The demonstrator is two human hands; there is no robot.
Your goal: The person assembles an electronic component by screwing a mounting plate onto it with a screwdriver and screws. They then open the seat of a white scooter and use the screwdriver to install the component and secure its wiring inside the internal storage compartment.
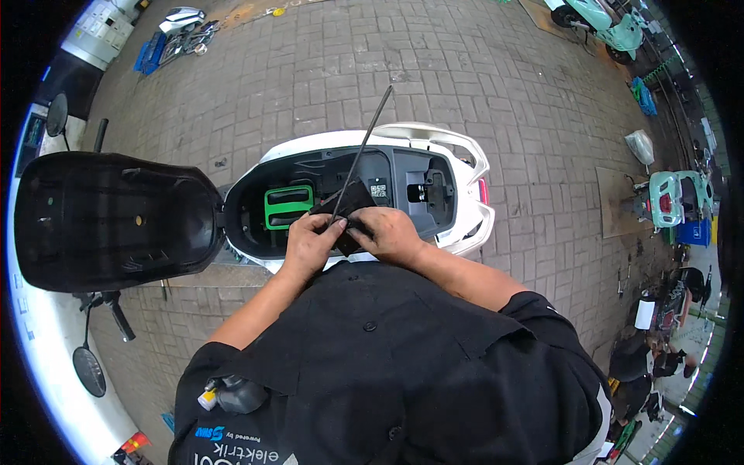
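Both hands come together over the white scooter point(465, 147), at the near edge of its exposed storage compartment. My left hand point(310, 246) is closed, thumb and fingers pinching a long thin dark rod-like strip point(370, 136) near its lower end; the strip slants up and away to the right. My right hand point(390, 235) is closed on a black flat piece point(353, 200) beside the left fingertips. How the strip and the piece meet is hidden by my fingers. Inside the compartment, left of the hands, sits a block with a green frame point(288, 207).
The scooter's raised black seat point(116, 221) lies out to the left, near a handlebar mirror point(89, 372). Tools and a blue tray point(150, 54) lie on the brick paving at the far left. Mint-green scooters point(673, 200) stand at the right, with people point(635, 364) at lower right.
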